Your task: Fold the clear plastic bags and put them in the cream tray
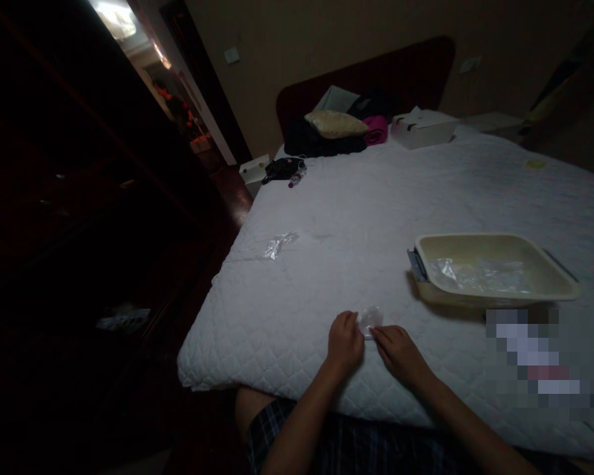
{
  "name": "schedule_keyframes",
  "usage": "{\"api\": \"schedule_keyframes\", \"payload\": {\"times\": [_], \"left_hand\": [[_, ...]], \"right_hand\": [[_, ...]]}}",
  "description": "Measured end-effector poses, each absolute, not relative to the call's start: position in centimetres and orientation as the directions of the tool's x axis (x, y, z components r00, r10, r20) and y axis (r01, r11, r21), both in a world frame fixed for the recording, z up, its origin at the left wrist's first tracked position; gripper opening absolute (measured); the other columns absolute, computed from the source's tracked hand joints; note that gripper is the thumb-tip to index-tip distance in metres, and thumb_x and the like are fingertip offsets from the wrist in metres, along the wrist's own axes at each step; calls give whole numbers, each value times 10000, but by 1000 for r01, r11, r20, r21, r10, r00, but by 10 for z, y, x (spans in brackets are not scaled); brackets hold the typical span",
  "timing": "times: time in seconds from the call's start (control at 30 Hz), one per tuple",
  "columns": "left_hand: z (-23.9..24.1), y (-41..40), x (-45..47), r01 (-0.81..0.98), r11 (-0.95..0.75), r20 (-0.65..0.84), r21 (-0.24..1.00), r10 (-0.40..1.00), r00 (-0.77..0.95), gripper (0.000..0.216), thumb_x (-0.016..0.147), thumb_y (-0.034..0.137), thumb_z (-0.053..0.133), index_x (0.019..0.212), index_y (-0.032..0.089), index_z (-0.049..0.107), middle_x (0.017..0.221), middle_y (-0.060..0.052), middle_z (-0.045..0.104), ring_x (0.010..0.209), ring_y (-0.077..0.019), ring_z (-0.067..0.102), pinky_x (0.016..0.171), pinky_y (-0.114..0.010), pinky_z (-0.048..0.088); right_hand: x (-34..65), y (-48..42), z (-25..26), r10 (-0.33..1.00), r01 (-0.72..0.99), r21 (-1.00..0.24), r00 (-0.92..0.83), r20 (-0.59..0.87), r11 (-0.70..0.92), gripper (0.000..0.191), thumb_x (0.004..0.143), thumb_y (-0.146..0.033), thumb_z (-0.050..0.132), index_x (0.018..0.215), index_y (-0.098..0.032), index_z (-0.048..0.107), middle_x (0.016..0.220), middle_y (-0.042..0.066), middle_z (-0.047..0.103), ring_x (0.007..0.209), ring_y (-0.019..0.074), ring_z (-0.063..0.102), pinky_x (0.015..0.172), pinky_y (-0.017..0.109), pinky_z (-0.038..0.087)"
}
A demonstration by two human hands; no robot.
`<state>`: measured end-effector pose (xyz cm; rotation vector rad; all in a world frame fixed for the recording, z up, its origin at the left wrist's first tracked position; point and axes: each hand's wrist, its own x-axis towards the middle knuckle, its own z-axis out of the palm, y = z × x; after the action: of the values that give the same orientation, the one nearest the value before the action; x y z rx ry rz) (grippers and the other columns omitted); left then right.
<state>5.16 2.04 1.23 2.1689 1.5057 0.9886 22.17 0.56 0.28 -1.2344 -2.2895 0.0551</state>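
Observation:
Between my two hands, just above the white quilted mattress (287, 356), is a small clear plastic bag (372, 319). My left hand (345, 340) is closed with its fingertips on the bag's left edge. My right hand (398, 349) pinches the bag's lower right edge between thumb and fingers. Whether anything lies inside the bag is too dim to tell. To the right stands a cream plastic bin (497, 301) with grey side handles, and several clear plastic bags (485, 274) lie in it. Another clear plastic bag (278, 245) rests flat on the bed to the left.
Toward the headboard (426, 63) are a patterned pillow (336, 124), a rolled magenta cloth (376, 130) and a white box (423, 128). A dark bag (283, 169) and a bottle (297, 175) lie at the bed's far left edge. A person (175, 109) is beyond the doorway.

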Motion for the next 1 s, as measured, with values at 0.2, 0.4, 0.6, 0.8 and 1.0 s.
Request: {"api": "schedule_keyframes", "payload": {"times": [0.2, 0.4, 0.6, 0.8, 1.0], "left_hand": [[14, 15, 49, 495, -557, 431, 667, 830, 354, 352, 745, 99, 499, 1086, 178, 531, 1111, -86, 553, 1149, -212, 427, 958, -421, 358], [27, 25, 80, 170, -217, 207, 961, 976, 73, 43, 700, 192, 602, 730, 171, 579, 977, -63, 582, 983, -193, 529, 879, -358, 403], [53, 33, 109, -163, 145, -128, 976, 986, 107, 294, 641, 410, 674, 723, 154, 553, 658, 4, 564, 628, -118, 541, 611, -227, 428], [65, 31, 135, -261, 305, -269, 916, 949, 164, 467, 489, 401, 784, 830, 157, 579, 740, -10, 593, 633, -114, 565, 579, -215, 446], [56, 30, 163, -325, 329, -261, 887, 936, 237, 564, 415, 337, 826, 872, 139, 563, 716, 3, 585, 590, -86, 564, 589, -201, 439]], "right_hand": [[229, 4, 14, 859, 670, -541, -344, 379, 508, 252, 843, -204, 405, 1035, -185, 566, 960, 83, 645, 887, 199, 578, 830, 392, 440], [241, 7, 43, 988, 494, -860, 12, 154, 128, 375, 798, -402, 498, 1120, -210, 483, 975, 69, 628, 932, 207, 582, 841, 385, 458], [263, 22, 63, 994, 200, -978, 99, -34, -53, 409, 624, -492, 644, 881, -178, 596, 808, 62, 657, 733, 200, 619, 716, 354, 505], [284, 20, 82, 971, 114, -989, 228, -70, -98, 399, 553, -536, 667, 712, -176, 602, 696, 36, 645, 656, 186, 609, 615, 304, 495], [305, 13, 86, 945, 106, -987, 318, -83, -122, 451, 531, -589, 650, 708, -177, 601, 676, 43, 651, 636, 185, 611, 594, 296, 488]]}}
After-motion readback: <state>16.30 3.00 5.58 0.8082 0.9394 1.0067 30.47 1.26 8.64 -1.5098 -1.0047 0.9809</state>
